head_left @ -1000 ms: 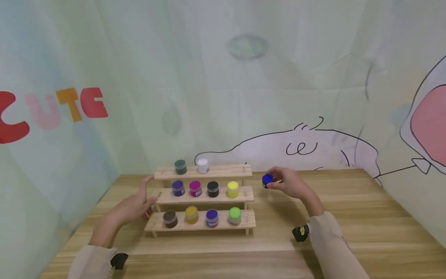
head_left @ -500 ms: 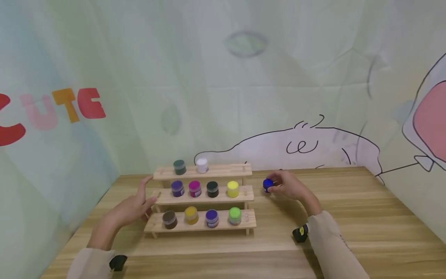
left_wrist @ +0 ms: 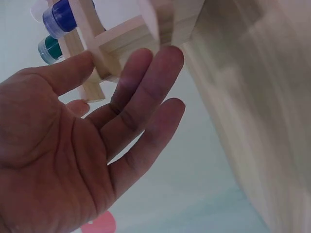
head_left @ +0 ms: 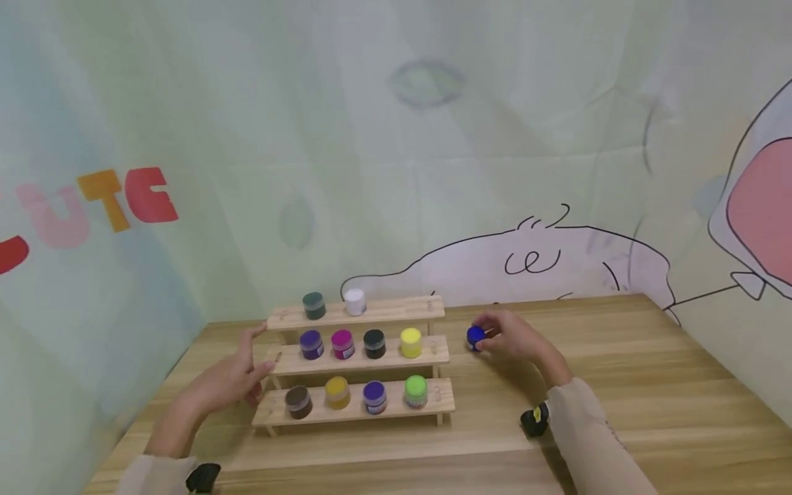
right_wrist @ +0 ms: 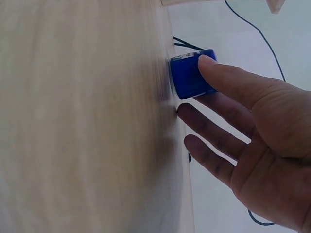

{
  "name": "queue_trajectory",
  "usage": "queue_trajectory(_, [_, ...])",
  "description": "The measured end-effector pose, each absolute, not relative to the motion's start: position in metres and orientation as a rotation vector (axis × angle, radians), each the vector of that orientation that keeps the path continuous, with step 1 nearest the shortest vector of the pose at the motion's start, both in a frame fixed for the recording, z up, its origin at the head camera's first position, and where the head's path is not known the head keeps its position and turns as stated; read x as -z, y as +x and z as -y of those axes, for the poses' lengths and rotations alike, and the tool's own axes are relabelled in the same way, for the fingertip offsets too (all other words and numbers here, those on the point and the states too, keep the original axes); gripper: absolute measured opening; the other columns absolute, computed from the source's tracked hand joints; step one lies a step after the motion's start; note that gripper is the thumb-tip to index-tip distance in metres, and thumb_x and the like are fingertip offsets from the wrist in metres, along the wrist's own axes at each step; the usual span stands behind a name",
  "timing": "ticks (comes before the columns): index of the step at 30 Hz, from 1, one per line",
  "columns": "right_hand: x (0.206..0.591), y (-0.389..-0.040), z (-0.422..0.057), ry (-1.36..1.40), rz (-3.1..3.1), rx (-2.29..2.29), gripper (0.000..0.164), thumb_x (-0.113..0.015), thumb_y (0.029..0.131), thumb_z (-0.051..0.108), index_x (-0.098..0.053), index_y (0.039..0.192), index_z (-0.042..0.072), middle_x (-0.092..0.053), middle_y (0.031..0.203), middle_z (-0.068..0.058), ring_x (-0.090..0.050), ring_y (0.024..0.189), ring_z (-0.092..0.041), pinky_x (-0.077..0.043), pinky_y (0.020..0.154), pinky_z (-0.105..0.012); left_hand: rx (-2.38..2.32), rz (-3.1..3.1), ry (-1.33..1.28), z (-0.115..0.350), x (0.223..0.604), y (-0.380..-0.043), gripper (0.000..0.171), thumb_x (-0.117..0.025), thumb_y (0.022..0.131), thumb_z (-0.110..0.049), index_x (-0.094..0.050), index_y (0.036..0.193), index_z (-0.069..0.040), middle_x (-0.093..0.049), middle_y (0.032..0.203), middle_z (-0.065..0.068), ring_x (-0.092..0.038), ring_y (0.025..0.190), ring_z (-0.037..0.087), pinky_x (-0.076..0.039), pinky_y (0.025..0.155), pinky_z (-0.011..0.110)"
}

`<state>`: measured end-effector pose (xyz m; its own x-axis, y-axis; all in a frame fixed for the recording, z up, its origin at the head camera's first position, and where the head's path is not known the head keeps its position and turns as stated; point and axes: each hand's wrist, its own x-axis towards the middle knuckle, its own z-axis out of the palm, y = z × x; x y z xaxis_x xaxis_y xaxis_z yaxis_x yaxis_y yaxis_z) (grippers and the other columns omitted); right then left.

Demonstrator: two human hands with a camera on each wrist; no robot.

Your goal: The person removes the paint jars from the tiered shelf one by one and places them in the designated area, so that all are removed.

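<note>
My right hand [head_left: 512, 336] pinches a small blue paint jar [right_wrist: 187, 73] between thumb and fingers, to the right of a three-tier wooden rack [head_left: 402, 411]. In the right wrist view the jar is at the tabletop, its other fingers spread below. My left hand [head_left: 224, 381] is at the rack's left end, its fingers loosely extended. In the left wrist view the thumb [left_wrist: 73, 73] touches the rack's wood. On the rack stand paint jars: dark green [head_left: 314, 306] and white [head_left: 355, 302] on top, several on the middle tier, several on the bottom, including light green [head_left: 416, 392].
The rack stands on a wood-grain table [head_left: 588, 412]. Behind it hangs a pale printed curtain [head_left: 346, 137] with drawings and letters. Black wrist devices [head_left: 535, 419] sit at both sleeves.
My right hand has lowered the blue paint jar slightly toward the table, right of the rack. The left hand stays at the rack's left end. The head view has shifted a little.
</note>
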<state>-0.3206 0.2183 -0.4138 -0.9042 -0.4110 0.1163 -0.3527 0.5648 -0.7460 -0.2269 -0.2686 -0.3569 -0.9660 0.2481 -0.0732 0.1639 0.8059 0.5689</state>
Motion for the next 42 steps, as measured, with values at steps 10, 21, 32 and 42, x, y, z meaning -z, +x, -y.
queue_trajectory(10, [0.393,-0.33,-0.222,-0.656,-2.764,1.082,0.048,-0.075,0.09,0.011,-0.057,0.133,-0.002,-0.063,0.128,-0.022,-0.059,0.119,-0.038,-0.047,0.1,-0.052,-0.801,-2.879,0.37,0.268,0.341,-0.238,0.077,-0.058,0.103,-0.026,-0.004,0.149,0.003,-0.057,0.078,0.011,-0.059,0.069,0.023,-0.045,0.063,0.038])
queue_trajectory(21, [0.366,-0.313,-0.202,-0.736,-3.042,1.044,0.049,-0.073,0.093,0.02,-0.057,0.136,0.002,-0.056,0.139,-0.018,-0.048,0.132,-0.04,-0.038,0.107,-0.056,-0.693,-2.887,0.318,0.262,0.349,-0.241,0.077,-0.057,0.104,-0.028,-0.002,0.149,0.003,-0.057,0.076,0.01,-0.057,0.066,0.022,-0.044,0.063,0.039])
queue_trajectory(32, [0.354,-0.301,-0.2,-0.699,-3.041,1.147,0.049,-0.072,0.094,0.019,-0.056,0.139,0.007,-0.056,0.142,-0.012,-0.047,0.134,-0.036,-0.04,0.106,-0.056,-0.61,-2.903,0.33,0.269,0.347,-0.24,0.078,-0.056,0.104,-0.033,-0.002,0.147,0.002,-0.058,0.069,0.006,-0.055,0.061,0.021,-0.043,0.06,0.038])
queue_trajectory(42, [0.353,-0.299,-0.198,-0.713,-2.998,1.139,0.049,-0.071,0.095,0.021,-0.056,0.139,0.006,-0.056,0.142,-0.012,-0.047,0.135,-0.036,-0.039,0.107,-0.055,-0.651,-2.89,0.313,0.266,0.351,-0.239,0.076,-0.055,0.105,-0.032,-0.002,0.147,0.002,-0.053,0.068,0.008,-0.047,0.058,0.02,-0.037,0.057,0.036])
